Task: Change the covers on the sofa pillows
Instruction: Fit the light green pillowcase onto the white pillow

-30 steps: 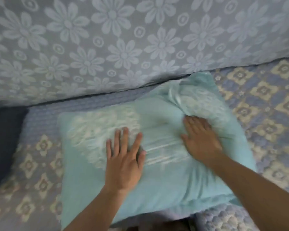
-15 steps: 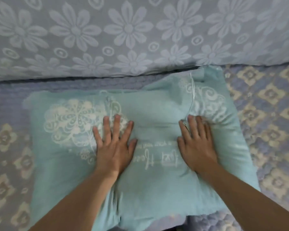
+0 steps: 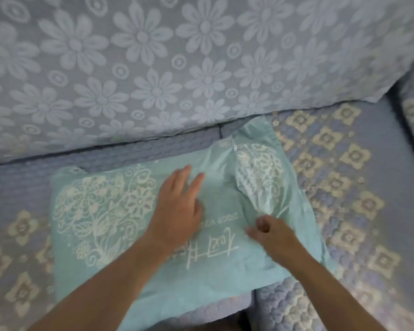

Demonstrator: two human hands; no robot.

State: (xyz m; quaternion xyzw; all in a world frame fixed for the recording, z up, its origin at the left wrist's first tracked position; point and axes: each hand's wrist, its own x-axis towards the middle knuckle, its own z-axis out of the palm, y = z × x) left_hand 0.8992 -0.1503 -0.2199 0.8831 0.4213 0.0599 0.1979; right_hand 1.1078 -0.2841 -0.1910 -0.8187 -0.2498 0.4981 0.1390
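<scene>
your left hand [image 3: 177, 211] has slid right across the teal pillow [image 3: 110, 278] and lies flat, fingers loose. your right hand [image 3: 270, 235] has pulled back nearer you, and looks to be pinching a bunched fold of the cover, though blur makes that unsure. so the new cover is on and you're smoothing it. the pillow rests on the quilted sofa seat [image 3: 339, 187], far edge near the flowered backrest [image 3: 153, 68].
</scene>
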